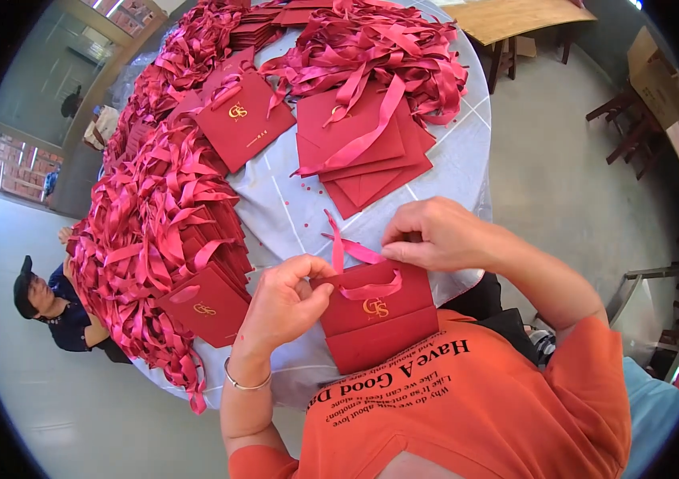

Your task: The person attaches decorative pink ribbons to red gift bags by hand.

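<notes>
A red paper gift bag point(379, 318) with gold lettering is upright in front of my chest, at the table's near edge. Pink ribbon handles point(359, 254) loop above and across its front. My left hand point(290, 302) is closed at the bag's upper left corner, thumb against curled fingers. At the upper right corner my right hand point(427, 235) pinches the rim beside the ribbon. Both hands' grips partly hide the bag's top edge. Beyond them lies a stack of flat red bags point(371, 156), and another bag point(245, 121) rests to its left.
Heaps of ribboned red bags point(152, 215) cover the table's left side; a ribbon pile point(379, 56) lies at the back. A white cloth point(283, 195) covers the round table. A person in a dark cap point(60, 303) is at the far left. Wooden tables point(519, 17) stand beyond.
</notes>
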### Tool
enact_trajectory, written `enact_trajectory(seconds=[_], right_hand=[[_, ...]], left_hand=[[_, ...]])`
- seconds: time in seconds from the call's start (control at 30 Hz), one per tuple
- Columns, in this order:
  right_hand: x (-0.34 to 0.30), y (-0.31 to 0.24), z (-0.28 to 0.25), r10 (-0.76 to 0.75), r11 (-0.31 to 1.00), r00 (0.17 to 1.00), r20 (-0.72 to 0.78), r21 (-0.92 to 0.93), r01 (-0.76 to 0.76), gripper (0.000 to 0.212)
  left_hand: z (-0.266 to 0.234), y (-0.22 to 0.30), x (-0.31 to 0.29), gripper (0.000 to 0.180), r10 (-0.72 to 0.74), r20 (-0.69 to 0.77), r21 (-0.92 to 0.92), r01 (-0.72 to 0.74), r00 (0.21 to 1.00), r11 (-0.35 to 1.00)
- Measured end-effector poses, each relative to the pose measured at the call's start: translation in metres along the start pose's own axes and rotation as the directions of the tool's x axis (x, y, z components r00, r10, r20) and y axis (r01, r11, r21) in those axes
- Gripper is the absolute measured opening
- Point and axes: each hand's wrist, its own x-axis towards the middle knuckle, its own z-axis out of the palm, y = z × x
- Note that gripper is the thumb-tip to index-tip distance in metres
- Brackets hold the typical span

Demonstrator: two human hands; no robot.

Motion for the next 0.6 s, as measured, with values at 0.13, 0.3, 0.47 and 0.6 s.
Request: enact_trajectory(seconds=[0.13,0.3,0.47,0.6], right_hand=[[-0.017,-0.003,0.005,0.006,0.995,0.999,-0.033,0.099,-0.003,0.016],[-0.027,-0.016,0.027,-0.015,0.942,1.0,0.019,0.336,0.008,0.015],[-0.035,-0.018,0.039,-0.203,0.979,0.978,-0.047,-0.037,0.201,0.011],[-0.015,0.001,0.013,-0.281,0.944,0.931,-0.234,-0.244,0.223,0.011]], left_hand=[[0.0,0.025,0.011,0.01,0.043,0.017,0.28,-0.046,0.999,0.959],[-0.011,0.052,0.025,0.012,0.203,0.161,0.511,-0.258,0.966,0.82],[0.005,0.028,0.026,0.013,0.227,0.221,0.683,-0.317,0.948,0.658],[0.005,0.009,0.004,0.013,0.259,0.091,0.537,-0.267,0.961,0.8]])
